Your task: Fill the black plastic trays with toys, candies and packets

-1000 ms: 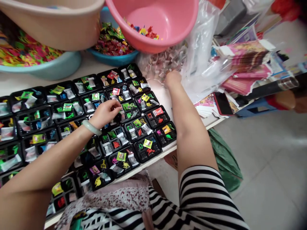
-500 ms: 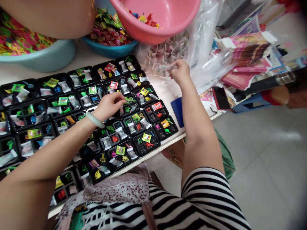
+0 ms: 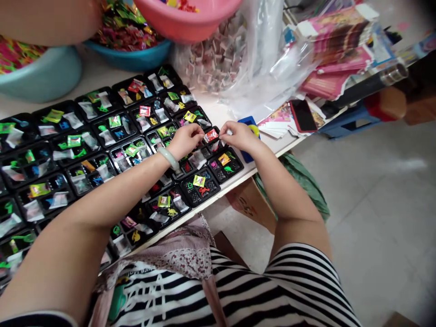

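Rows of black compartment trays (image 3: 200,193) cover the left of the table, holding small sachets and coloured plastic toys. My left hand (image 3: 186,141), with a pale bangle at the wrist, is over the right-hand trays, its thumb and fingertips pinched; what they hold, if anything, is too small to name. Facing it, my right hand (image 3: 237,135) pinches a small white packet (image 3: 229,132) beside a tray with a red packet (image 3: 211,135). Below the fingers in that tray lies another small packet.
Blue basins (image 3: 136,56) and a pink basin (image 3: 194,22) stand at the back. A plastic bag of small packets (image 3: 218,59) lies behind my hands. A phone (image 3: 303,116), cards and pink boxes (image 3: 340,32) are at right.
My right hand has come from the bag of packets to the trays at the right edge. My left hand has shifted right towards it. The view has moved somewhat.
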The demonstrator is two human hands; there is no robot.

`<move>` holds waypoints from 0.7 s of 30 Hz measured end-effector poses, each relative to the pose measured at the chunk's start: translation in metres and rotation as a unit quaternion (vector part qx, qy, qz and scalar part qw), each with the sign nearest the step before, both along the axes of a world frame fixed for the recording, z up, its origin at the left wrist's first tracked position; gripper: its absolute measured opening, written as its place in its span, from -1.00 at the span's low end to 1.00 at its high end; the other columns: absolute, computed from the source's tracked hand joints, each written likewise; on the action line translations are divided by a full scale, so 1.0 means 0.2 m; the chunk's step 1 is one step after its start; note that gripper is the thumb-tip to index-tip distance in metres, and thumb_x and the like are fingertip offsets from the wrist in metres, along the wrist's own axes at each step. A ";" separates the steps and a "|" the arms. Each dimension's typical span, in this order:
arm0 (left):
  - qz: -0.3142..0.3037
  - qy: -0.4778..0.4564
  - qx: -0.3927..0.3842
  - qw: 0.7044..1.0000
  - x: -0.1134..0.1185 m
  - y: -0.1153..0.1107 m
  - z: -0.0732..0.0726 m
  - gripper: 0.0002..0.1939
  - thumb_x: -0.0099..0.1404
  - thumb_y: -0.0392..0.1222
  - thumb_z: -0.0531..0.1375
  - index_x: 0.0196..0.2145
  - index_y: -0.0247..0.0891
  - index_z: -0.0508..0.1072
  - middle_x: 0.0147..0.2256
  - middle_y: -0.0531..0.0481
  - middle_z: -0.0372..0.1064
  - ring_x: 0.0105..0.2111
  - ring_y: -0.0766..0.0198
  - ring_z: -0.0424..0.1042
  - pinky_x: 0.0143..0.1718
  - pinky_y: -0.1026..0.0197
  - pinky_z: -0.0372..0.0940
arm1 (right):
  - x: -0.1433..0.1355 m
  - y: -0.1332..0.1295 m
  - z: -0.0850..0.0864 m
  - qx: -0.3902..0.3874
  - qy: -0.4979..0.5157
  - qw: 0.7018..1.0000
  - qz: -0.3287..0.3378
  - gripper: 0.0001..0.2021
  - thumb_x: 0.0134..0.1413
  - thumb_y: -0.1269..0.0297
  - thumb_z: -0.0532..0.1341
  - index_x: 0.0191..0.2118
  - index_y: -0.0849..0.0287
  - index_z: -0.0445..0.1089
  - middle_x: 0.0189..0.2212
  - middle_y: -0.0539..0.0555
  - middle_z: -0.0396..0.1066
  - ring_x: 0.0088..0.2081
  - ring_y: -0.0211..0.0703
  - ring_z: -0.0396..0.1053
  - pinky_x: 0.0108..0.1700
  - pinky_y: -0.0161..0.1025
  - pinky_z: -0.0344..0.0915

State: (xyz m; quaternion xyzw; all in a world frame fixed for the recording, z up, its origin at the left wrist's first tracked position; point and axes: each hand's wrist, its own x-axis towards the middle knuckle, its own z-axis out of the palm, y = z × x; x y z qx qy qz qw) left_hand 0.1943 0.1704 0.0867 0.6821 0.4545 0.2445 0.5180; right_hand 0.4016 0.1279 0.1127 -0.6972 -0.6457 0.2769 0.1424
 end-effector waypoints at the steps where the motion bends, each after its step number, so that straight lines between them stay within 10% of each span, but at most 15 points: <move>1: -0.001 0.007 -0.012 1.000 0.00 0.00 -0.02 -0.93 0.26 -0.32 0.19 -0.40 -0.27 0.43 -0.49 0.07 0.37 -0.45 0.26 0.36 -0.26 0.18 0.32 | 0.01 0.01 -0.01 -0.002 -0.021 1.000 0.004 -0.92 0.10 0.33 0.26 -0.28 0.11 0.50 -0.29 0.07 0.56 -0.21 -0.01 0.45 -0.15 -0.16 0.32; 14: -0.233 0.163 0.168 0.944 -0.08 -0.05 0.01 -0.76 0.19 -0.13 0.36 -0.18 -0.25 0.61 -0.22 -0.14 0.48 -0.08 -0.01 0.43 0.07 0.03 0.28 | -0.09 -0.09 0.08 -0.110 -0.164 0.977 0.083 -0.81 0.17 0.17 0.37 -0.11 0.08 0.55 -0.19 0.13 0.61 -0.16 0.07 0.51 -0.21 -0.16 0.24; 21: -0.241 0.189 0.149 0.940 0.00 -0.09 -0.02 -0.86 0.17 -0.32 0.30 -0.29 -0.27 0.64 -0.30 -0.11 0.53 -0.17 0.04 0.47 -0.01 0.08 0.30 | -0.18 -0.24 0.09 -0.140 -0.257 0.943 0.160 -0.65 0.27 0.21 0.30 0.14 0.08 0.47 -0.05 0.23 0.61 -0.03 0.16 0.54 -0.17 -0.12 0.31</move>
